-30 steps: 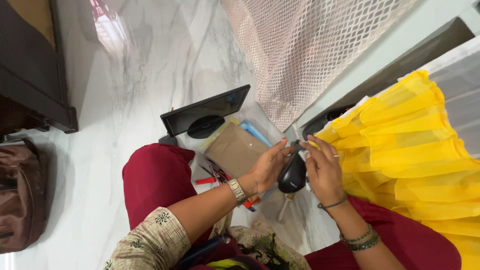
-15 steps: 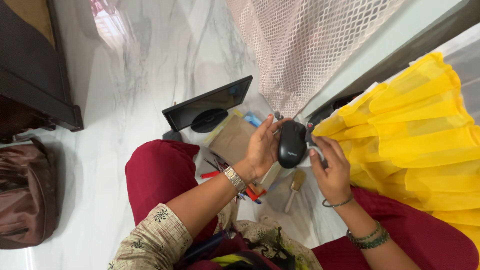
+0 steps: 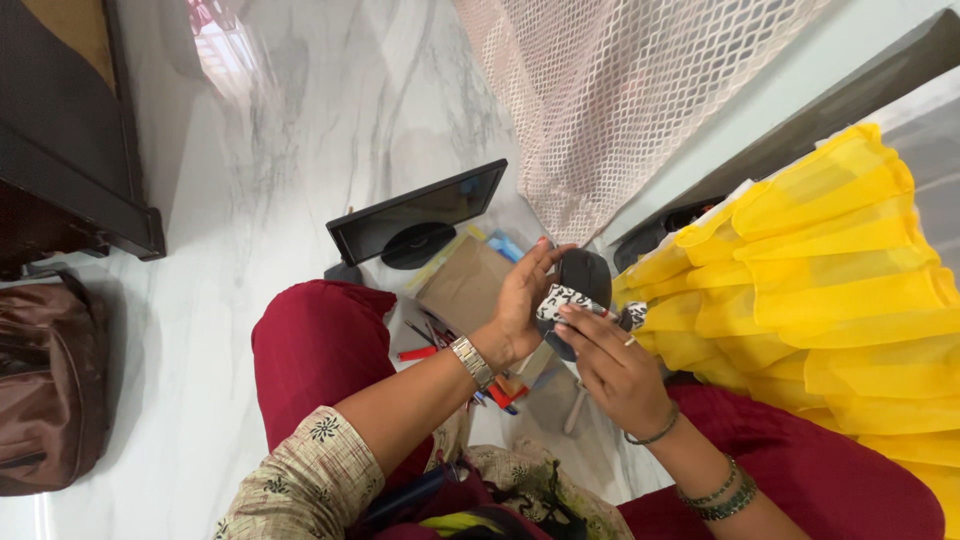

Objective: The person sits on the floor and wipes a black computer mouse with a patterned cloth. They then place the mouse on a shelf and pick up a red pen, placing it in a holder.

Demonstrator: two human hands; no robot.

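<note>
White marble floor [image 3: 300, 150] lies below; left hand [image 3: 520, 300] fingers grasp a black plastic computer mouse [image 3: 583, 272], right hand [image 3: 610, 365] fingers pinch a black-and-white patterned cloth [image 3: 562, 299] against it.

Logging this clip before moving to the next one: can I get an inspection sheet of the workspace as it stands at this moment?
Surface: white grey-veined marble floor.
Job's things: black computer mouse held up in the left hand; black-and-white patterned cloth pressed on it by the right hand.
Clutter: small black flat monitor, brown cardboard envelope, red-handled tools, wooden-handled brush, partly hidden.
Fingers: both hands closed on the mouse and cloth.
Cables: nothing seen.
Surroundings: yellow ruffled fabric, pink mesh fabric, brown bag, dark cabinet.
</note>
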